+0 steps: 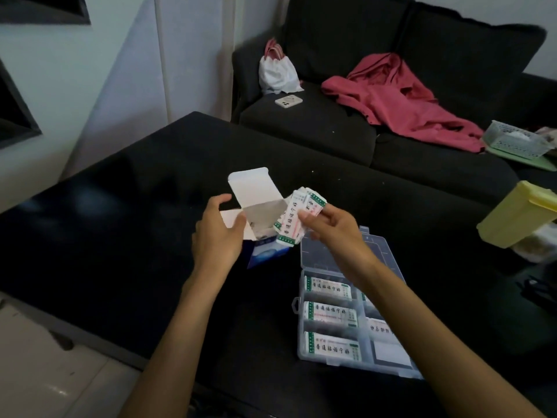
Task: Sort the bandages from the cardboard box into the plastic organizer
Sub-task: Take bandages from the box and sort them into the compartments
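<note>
Head view: left hand [218, 233] curled round the left side of the opened cardboard box [259, 218], holding it tilted above the black surface [120, 236], white flap raised on the far side. Right hand [328, 226] pinching a fanned bundle of bandages [294, 220] between thumb and fingers, just right of the box mouth and touching its rim. Wrappers white with green ends and dark lettering. Near right on the surface, the clear plastic organizer [304, 336], lid laid open on its far side; left column of three compartments each filled with bandage packets, right column partly hidden behind the right forearm. Far side: dark sofa [316, 125] with a pink garment [401, 101], white bag [277, 72] and phone [288, 101]. Right edge: yellow container [518, 215]; farther back, a white basket [512, 140].
</note>
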A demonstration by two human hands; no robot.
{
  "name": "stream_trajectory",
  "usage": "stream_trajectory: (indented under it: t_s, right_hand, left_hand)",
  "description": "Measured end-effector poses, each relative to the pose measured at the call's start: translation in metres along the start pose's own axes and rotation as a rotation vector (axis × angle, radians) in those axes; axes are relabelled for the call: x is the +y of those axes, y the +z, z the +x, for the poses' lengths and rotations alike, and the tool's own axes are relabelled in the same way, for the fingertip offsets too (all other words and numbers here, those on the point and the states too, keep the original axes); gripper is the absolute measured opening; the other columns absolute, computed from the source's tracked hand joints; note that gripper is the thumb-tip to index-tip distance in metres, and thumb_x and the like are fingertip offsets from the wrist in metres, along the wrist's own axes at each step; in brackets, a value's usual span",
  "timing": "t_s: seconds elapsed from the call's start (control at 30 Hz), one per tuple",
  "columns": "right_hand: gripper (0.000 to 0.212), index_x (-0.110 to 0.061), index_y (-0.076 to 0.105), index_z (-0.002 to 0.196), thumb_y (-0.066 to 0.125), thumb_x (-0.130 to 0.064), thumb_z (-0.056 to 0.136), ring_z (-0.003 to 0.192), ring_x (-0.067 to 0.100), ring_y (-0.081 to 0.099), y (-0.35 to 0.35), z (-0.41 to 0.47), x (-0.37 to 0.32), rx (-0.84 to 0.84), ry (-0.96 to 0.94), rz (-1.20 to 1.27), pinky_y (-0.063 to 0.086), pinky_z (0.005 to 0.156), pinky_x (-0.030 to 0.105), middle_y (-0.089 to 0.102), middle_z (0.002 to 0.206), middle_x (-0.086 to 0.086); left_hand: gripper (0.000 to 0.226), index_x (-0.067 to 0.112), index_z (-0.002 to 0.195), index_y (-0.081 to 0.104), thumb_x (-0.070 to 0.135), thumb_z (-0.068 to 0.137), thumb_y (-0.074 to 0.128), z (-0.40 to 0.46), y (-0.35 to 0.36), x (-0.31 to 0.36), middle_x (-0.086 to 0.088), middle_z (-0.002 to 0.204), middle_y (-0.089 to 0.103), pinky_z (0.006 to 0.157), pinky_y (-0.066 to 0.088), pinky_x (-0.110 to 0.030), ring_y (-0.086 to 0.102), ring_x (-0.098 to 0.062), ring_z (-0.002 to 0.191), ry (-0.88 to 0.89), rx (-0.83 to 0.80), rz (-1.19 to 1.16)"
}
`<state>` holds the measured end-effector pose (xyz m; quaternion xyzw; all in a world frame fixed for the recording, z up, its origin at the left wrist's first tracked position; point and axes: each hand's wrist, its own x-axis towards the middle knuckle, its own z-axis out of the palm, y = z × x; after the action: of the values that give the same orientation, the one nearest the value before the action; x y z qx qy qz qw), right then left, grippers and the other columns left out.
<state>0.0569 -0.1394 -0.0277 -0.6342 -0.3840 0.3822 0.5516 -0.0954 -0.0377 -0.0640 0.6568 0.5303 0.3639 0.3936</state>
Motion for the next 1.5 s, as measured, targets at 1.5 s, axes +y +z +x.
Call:
stream_trajectory:
  t_s: [1.5]
  right_hand:
    - [0.015, -0.006, 0.069, 0.088, 0.067, -0.020, 0.082, 0.056, 0.003, 0.062, -0.114, -0.105, 0.022, 0.136, 0.177, -0.050, 0.044, 0.048, 0.010, 0.073, 0.074, 0.001]
  left_hand:
    - [0.020, 0.015, 0.103, 0.067, 0.025, 0.088, 0.059, -0.112, 0.078, 0.063, -0.001, 0.092, 0.075, 0.068, 0.058, -0.024, 0.071, -0.013, 0.088, -0.267, -1.043, -0.369]
